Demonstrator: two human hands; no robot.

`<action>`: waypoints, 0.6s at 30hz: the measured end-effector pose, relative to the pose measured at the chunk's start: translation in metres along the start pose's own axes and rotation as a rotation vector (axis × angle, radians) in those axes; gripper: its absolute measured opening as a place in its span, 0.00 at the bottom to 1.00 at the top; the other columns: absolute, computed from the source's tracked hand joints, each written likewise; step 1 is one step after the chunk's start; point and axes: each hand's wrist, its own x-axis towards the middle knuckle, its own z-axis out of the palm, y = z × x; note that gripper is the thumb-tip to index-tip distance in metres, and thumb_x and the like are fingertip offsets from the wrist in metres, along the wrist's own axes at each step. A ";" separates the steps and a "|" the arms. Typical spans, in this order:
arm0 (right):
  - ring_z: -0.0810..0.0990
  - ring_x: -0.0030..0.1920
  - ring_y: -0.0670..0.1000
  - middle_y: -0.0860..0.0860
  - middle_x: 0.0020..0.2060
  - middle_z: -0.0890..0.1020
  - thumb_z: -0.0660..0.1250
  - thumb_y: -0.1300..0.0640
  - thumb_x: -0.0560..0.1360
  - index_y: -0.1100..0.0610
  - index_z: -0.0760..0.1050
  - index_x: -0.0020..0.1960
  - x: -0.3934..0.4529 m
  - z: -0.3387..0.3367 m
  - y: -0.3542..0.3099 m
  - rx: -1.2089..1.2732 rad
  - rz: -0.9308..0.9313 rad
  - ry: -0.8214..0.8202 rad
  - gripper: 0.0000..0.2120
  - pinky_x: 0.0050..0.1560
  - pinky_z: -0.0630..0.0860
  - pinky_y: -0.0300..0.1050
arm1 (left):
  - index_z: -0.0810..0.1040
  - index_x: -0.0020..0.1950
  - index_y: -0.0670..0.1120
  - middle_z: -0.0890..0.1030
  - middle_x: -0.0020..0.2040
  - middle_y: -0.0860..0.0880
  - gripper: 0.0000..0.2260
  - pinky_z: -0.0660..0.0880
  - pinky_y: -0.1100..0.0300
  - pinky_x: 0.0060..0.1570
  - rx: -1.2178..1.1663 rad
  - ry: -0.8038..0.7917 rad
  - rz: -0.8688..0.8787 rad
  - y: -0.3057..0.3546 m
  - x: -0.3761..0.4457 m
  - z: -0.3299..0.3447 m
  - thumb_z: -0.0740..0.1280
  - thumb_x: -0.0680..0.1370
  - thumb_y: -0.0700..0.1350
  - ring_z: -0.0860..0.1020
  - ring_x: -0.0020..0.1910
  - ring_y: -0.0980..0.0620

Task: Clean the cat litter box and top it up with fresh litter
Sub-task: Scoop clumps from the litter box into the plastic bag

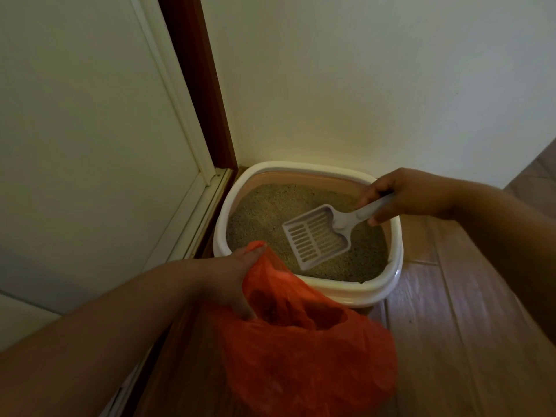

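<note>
Right hand (412, 194) grips the scoop (319, 234) above the litter (261, 215); left hand (233, 278) holds the orange bag (301, 341) open. Scooping seems underway; topping up remains.

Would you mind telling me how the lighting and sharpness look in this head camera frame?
Head view: dim and yellowish, with both forearms in shadow; the wide lens bows the door frame; the orange bag looks soft near the bottom edge, while the scoop held by the right hand stays fairly crisp; no glare.
</note>
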 end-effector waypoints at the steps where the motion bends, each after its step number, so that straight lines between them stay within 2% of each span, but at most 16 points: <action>1: 0.82 0.50 0.44 0.41 0.47 0.86 0.80 0.60 0.66 0.46 0.86 0.49 0.000 0.002 0.002 0.014 0.003 -0.011 0.14 0.52 0.76 0.40 | 0.29 0.79 0.59 0.34 0.81 0.55 0.63 0.63 0.50 0.75 0.000 0.006 0.003 0.000 0.002 0.000 0.81 0.68 0.56 0.51 0.81 0.46; 3: 0.82 0.50 0.44 0.41 0.46 0.85 0.80 0.61 0.66 0.47 0.86 0.49 0.002 0.004 0.005 0.036 0.005 -0.028 0.14 0.50 0.74 0.38 | 0.29 0.79 0.59 0.33 0.81 0.56 0.64 0.62 0.49 0.76 -0.001 0.014 0.005 -0.001 0.005 0.000 0.81 0.67 0.57 0.50 0.82 0.46; 6: 0.82 0.50 0.44 0.42 0.47 0.86 0.80 0.61 0.66 0.47 0.86 0.49 0.004 0.005 0.007 0.054 0.003 -0.032 0.15 0.51 0.75 0.39 | 0.29 0.79 0.60 0.34 0.81 0.56 0.64 0.62 0.47 0.77 -0.014 0.018 0.006 -0.001 0.007 0.000 0.81 0.67 0.58 0.50 0.82 0.46; 9: 0.82 0.49 0.43 0.43 0.47 0.86 0.80 0.60 0.66 0.48 0.86 0.49 0.005 0.003 0.007 0.065 0.005 -0.033 0.15 0.50 0.75 0.38 | 0.30 0.79 0.59 0.35 0.82 0.55 0.63 0.60 0.49 0.77 -0.027 0.025 0.006 0.000 0.007 0.000 0.81 0.67 0.57 0.50 0.81 0.46; 11: 0.82 0.48 0.45 0.44 0.45 0.86 0.80 0.59 0.66 0.48 0.86 0.49 0.008 -0.001 0.008 0.050 0.021 0.028 0.13 0.49 0.73 0.38 | 0.31 0.80 0.59 0.36 0.82 0.55 0.63 0.61 0.49 0.77 -0.031 0.023 0.003 0.000 0.008 0.000 0.81 0.67 0.57 0.51 0.81 0.46; 15: 0.79 0.46 0.45 0.47 0.45 0.84 0.78 0.52 0.70 0.50 0.85 0.50 0.021 -0.011 0.016 -0.298 0.098 0.270 0.10 0.44 0.71 0.41 | 0.32 0.79 0.62 0.38 0.83 0.55 0.62 0.62 0.47 0.76 -0.029 0.000 0.007 -0.003 0.010 0.002 0.81 0.66 0.59 0.52 0.81 0.46; 18: 0.78 0.44 0.46 0.46 0.42 0.82 0.77 0.48 0.71 0.52 0.85 0.51 0.028 -0.008 0.029 -0.465 0.163 0.307 0.12 0.44 0.71 0.42 | 0.32 0.79 0.62 0.39 0.83 0.54 0.62 0.62 0.48 0.76 -0.038 0.001 0.015 -0.004 0.011 0.004 0.81 0.67 0.58 0.52 0.81 0.47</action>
